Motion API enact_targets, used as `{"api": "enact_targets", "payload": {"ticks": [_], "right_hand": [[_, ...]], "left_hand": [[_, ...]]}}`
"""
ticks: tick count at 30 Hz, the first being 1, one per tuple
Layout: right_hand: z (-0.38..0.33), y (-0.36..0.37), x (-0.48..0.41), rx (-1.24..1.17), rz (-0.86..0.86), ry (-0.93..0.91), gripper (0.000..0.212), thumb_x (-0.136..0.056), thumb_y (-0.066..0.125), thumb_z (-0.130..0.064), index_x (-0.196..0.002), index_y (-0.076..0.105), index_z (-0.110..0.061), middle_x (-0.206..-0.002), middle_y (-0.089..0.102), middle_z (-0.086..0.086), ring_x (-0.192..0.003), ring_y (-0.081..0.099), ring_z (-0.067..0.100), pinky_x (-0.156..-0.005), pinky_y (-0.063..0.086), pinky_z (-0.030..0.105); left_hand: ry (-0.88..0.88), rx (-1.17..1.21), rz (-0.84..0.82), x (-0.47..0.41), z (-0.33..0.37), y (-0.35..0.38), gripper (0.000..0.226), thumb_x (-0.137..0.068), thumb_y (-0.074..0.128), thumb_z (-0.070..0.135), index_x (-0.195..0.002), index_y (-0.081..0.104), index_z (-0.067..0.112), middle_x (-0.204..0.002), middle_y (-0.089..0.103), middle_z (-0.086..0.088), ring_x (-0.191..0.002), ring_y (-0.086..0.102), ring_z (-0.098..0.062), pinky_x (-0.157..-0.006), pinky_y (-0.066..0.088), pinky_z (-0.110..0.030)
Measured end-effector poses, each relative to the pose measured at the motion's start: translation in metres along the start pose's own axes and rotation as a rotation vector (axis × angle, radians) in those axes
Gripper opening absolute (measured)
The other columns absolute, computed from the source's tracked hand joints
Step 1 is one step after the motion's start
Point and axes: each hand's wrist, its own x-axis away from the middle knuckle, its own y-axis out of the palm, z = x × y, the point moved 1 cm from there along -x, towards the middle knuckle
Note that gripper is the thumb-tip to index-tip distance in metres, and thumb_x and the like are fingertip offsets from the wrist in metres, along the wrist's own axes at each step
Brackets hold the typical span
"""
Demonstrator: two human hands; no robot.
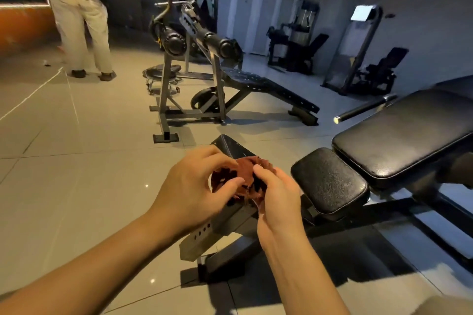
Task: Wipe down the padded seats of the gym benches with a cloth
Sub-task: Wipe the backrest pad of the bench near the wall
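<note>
The left hand (199,186) and right hand (276,202) both pinch the bunched reddish cloth (245,179) between them, and the seat pad (330,181) lies just right of the nearer right hand, its length running forward-right.

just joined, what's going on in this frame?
A person holds a bunched reddish-brown cloth in both hands, the left hand and the right hand pinching it. It is held up just left of a black bench, whose seat pad and back pad the cloth does not touch yet. Another person stands far back on the left.
</note>
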Motion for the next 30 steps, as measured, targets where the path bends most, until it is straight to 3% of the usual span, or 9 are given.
{"api": "enact_targets", "payload": {"ticks": [3,6,9,12,16,20,24,28,30], "right_hand": [[-0.009,0.005,0.001,-0.103,-0.056,0.062,0.019,-0.098,0.059,-0.016,-0.111,0.073,-0.014,-0.104,0.077,0.010,-0.107,0.070,0.030,-0.097,0.055,0.050],[-0.016,0.010,0.002,-0.217,-0.160,0.105,0.029,-0.099,0.054,-0.017,-0.124,0.066,-0.010,-0.118,0.071,0.019,-0.116,0.064,0.040,-0.105,0.048,0.058],[-0.025,0.015,0.006,-0.239,-0.236,0.144,0.026,-0.101,0.051,-0.015,-0.121,0.067,-0.009,-0.115,0.072,0.019,-0.109,0.066,0.038,-0.105,0.046,0.053],[-0.037,0.017,0.007,-0.113,-0.294,0.193,0.026,-0.101,0.052,-0.012,-0.122,0.066,-0.006,-0.113,0.073,0.020,-0.111,0.068,0.039,-0.106,0.049,0.054],[-0.056,0.015,0.001,0.319,-0.289,0.060,0.019,-0.095,0.063,-0.007,-0.112,0.070,-0.003,-0.104,0.075,0.016,-0.101,0.070,0.030,-0.079,0.057,0.034],[-0.066,0.004,-0.018,0.672,-0.272,-0.137,0.014,-0.095,0.068,-0.014,-0.109,0.069,-0.017,-0.105,0.071,0.001,-0.092,0.068,0.011,-0.061,0.048,0.014],[-0.059,-0.002,-0.050,1.061,-0.325,-0.390,0.020,-0.097,0.066,-0.019,-0.117,0.065,-0.021,-0.109,0.064,-0.008,-0.092,0.059,0.003,-0.066,0.040,0.010],[-0.050,-0.001,-0.074,1.205,-0.469,-0.512,0.031,-0.097,0.066,-0.027,-0.128,0.061,-0.023,-0.125,0.060,-0.006,-0.112,0.057,0.010,-0.074,0.038,0.008],[-0.046,-0.002,-0.080,1.235,-0.554,-0.546,0.040,-0.096,0.066,-0.036,-0.134,0.059,-0.024,-0.129,0.058,-0.007,-0.115,0.054,0.010,-0.081,0.043,0.013]], "left_hand": [[-0.210,0.073,0.120,-0.002,-0.004,-0.009,0.037,-0.086,0.067,0.054,-0.117,0.064,0.033,-0.106,0.059,0.018,-0.100,0.054,0.002,-0.079,0.046,-0.016],[-0.504,0.510,-0.065,-0.010,-0.009,-0.026,0.050,-0.077,0.076,0.051,-0.123,0.061,0.035,-0.116,0.063,0.017,-0.108,0.059,-0.002,-0.083,0.050,-0.018],[-0.492,0.827,-0.235,-0.011,-0.009,-0.036,0.045,-0.082,0.073,0.034,-0.125,0.067,0.025,-0.113,0.074,0.006,-0.106,0.069,-0.007,-0.084,0.056,-0.016],[-0.513,0.879,-0.143,-0.010,-0.011,-0.042,0.035,-0.084,0.073,0.024,-0.117,0.070,0.016,-0.109,0.076,0.000,-0.103,0.071,-0.011,-0.084,0.055,-0.022],[-0.576,0.902,-0.080,-0.014,-0.017,-0.045,0.031,-0.087,0.072,0.022,-0.116,0.068,0.011,-0.105,0.076,-0.009,-0.099,0.072,-0.021,-0.087,0.055,-0.035],[-0.602,0.776,0.028,-0.020,-0.027,-0.054,0.024,-0.091,0.070,0.022,-0.113,0.069,0.012,-0.097,0.077,-0.006,-0.089,0.075,-0.019,-0.069,0.059,-0.026],[-0.701,0.509,0.073,-0.016,-0.050,-0.048,0.019,-0.091,0.072,0.030,-0.107,0.070,0.020,-0.095,0.074,-0.002,-0.087,0.073,-0.018,-0.068,0.060,-0.029],[-0.732,0.388,-0.015,-0.019,-0.057,-0.026,0.015,-0.092,0.070,0.038,-0.102,0.070,0.028,-0.094,0.073,0.006,-0.088,0.071,-0.012,-0.062,0.054,-0.019],[-0.696,0.307,-0.058,-0.023,-0.055,-0.013,0.013,-0.093,0.069,0.039,-0.098,0.071,0.028,-0.090,0.073,0.006,-0.085,0.071,-0.011,-0.062,0.054,-0.020]]}}
